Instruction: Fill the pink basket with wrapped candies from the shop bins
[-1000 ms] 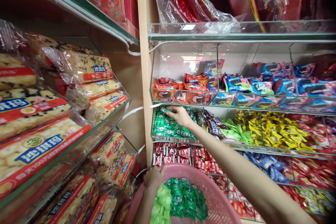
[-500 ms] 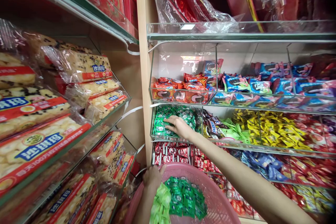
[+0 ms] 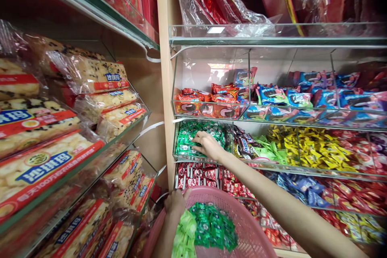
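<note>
Green-wrapped candies [image 3: 214, 225] lay in the pink basket [image 3: 256, 229], gripped by the left hand [image 3: 176, 202]; work looked partly done, many filling the bin [image 3: 196, 159] under the right hand [image 3: 208, 145], fingers bent, grasp unclear.

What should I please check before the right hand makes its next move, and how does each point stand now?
1. Left hand on the basket: ok, it holds the left part of the rim.
2. Right hand at a filled bin: ok, its fingers are at the green packets.
3. Packet secure in the right hand: cannot tell, the fingertips are partly hidden.
4. Room in the basket: ok, bare pink wall shows beside the dark green sweets.
5. Straight drop into the basket: not ok, the bin's clear front is in between.
6. Basket supported underneath: cannot tell, its underside is out of view.
</note>
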The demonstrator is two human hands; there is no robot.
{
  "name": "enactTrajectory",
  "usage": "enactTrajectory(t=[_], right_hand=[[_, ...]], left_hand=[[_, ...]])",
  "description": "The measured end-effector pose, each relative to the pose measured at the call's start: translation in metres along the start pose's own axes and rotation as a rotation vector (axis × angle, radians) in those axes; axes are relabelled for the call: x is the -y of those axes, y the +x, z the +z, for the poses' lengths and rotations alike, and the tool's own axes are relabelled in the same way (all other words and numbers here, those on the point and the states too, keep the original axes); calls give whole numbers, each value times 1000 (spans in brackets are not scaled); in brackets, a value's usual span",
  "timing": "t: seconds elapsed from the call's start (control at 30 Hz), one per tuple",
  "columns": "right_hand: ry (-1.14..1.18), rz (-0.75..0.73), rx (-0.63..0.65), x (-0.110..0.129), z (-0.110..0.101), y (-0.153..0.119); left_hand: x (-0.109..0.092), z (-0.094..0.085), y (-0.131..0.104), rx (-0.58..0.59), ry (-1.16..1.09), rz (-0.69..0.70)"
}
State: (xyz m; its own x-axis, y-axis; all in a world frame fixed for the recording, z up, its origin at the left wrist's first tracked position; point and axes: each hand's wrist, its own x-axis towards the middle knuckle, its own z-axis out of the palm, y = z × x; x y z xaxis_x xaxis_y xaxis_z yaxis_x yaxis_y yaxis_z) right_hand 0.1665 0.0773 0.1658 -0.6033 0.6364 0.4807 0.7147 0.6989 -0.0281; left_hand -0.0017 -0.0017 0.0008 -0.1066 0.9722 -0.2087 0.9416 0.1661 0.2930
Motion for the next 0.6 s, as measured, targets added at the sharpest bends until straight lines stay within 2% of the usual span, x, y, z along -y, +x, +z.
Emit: enactTrajectory(t=[0.2, 0.47, 0.6], right_hand=[[104, 51, 1, -2, -9, -1], [155, 58, -11, -5, -7, -4], [217, 55, -84, 2, -23, -7]], left_hand=[[0, 0, 0, 2, 4, 11], [-1, -2, -2, 12, -1, 4], [-2, -4, -3, 10, 7, 9]])
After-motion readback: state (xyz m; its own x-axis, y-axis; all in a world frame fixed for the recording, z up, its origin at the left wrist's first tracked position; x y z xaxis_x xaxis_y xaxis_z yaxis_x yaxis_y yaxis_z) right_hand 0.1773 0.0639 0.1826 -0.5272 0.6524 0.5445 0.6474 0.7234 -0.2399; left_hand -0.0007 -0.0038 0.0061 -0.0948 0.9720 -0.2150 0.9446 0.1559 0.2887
